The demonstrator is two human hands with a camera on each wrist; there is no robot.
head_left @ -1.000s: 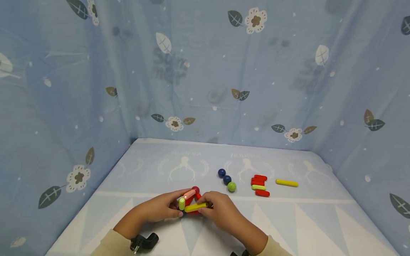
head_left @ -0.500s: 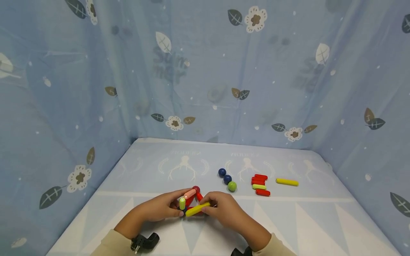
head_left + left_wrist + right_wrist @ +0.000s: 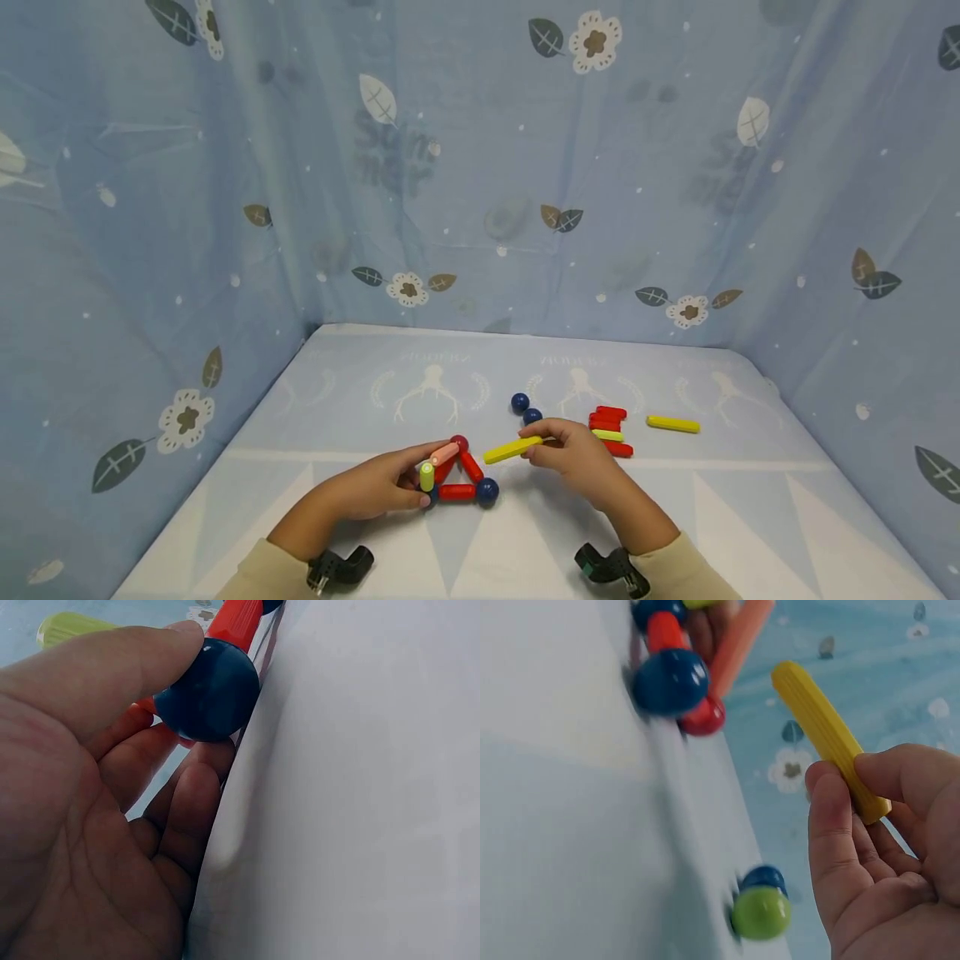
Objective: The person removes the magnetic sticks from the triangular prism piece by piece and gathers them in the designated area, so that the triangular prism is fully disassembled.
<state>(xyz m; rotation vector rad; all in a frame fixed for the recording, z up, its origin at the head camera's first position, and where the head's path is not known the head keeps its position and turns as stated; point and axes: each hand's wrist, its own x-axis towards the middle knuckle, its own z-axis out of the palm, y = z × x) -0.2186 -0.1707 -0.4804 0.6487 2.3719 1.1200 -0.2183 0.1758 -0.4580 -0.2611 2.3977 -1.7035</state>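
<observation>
Pinches a yellow rod (image 3: 823,727) near one end in the right grip (image 3: 581,458), with the thumb pressed to one side and a fingertip to the other, parted only by the rod's thickness. Holds it raised off the worktop (image 3: 337,375), tilted, with the free end pointing left in the head view, just to the right of a triangular frame (image 3: 472,467) and apart from it. With the left grip (image 3: 381,483), pinches the dark blue ball (image 3: 214,694) at the near left corner of that frame, with the thumb on one side and fingers behind. Has a light-green rod (image 3: 427,478) upright at that corner, and a pink rod (image 3: 446,454) rising from the red ball (image 3: 460,443) at the far corner, close to the left forefinger. Shows a second dark blue ball (image 3: 487,491) at the near right corner. Beyond the right grip, includes two loose blue balls (image 3: 521,403), a green ball (image 3: 761,913) just beside one of them, loose red rods (image 3: 604,423) and, farther right, another yellow rod (image 3: 673,425).
</observation>
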